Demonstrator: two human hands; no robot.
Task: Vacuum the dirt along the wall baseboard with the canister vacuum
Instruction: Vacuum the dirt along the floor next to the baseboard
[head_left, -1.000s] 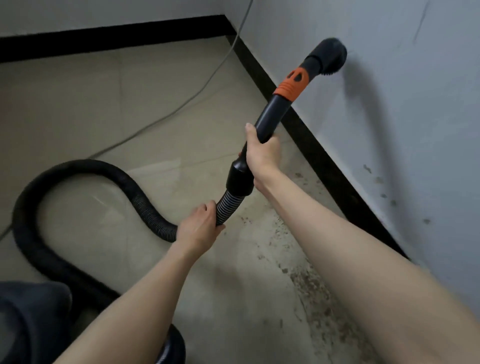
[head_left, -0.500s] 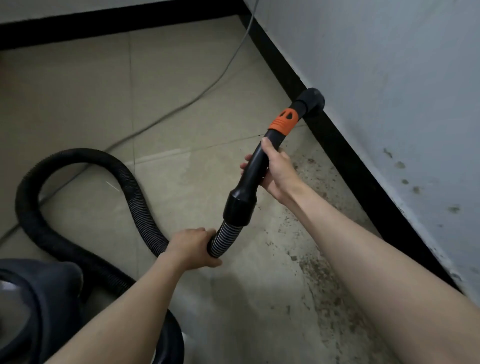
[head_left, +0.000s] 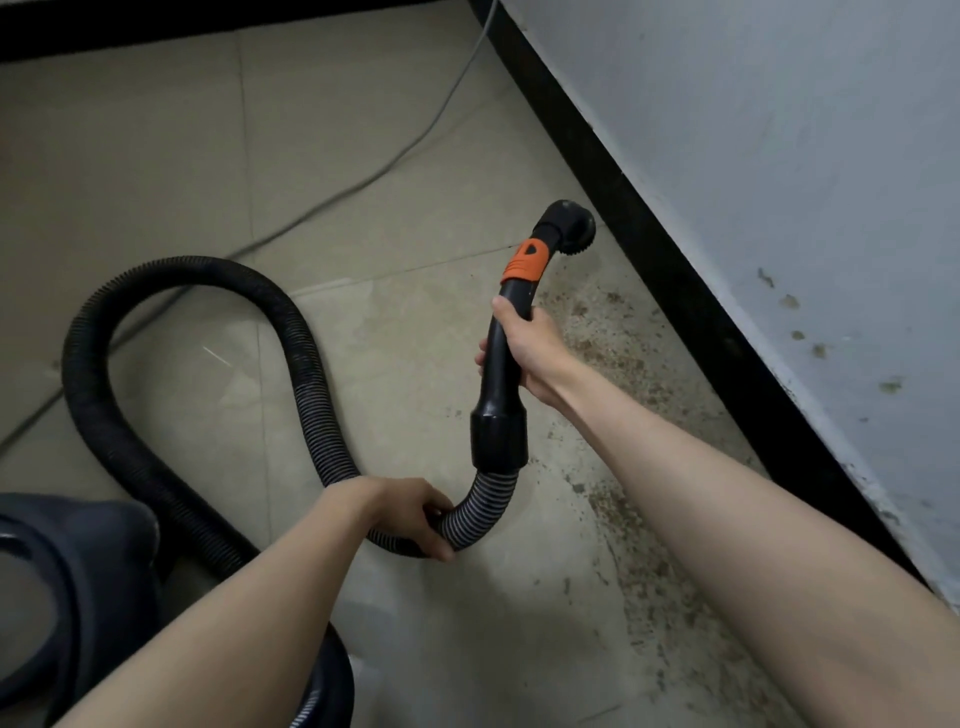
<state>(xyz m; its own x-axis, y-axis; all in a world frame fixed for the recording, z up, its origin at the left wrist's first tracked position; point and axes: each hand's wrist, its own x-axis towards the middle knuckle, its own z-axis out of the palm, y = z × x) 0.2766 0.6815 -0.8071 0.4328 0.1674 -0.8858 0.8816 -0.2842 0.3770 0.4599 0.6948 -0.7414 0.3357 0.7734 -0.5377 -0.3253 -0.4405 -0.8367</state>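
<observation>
The wand (head_left: 503, 358) is gripped by the right hand (head_left: 530, 347), the hose (head_left: 306, 374) by the left hand (head_left: 410, 514) (fingers curled round). Dirt (head_left: 613, 332) is spread beside the baseboard (head_left: 675, 270); a cord (head_left: 363, 182) lies behind.

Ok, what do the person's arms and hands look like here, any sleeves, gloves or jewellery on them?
Both forearms are bare as far as the frame shows, with no sleeve in view. The left hand and right hand wear no gloves, and no watch, band or ring shows on either.
</observation>
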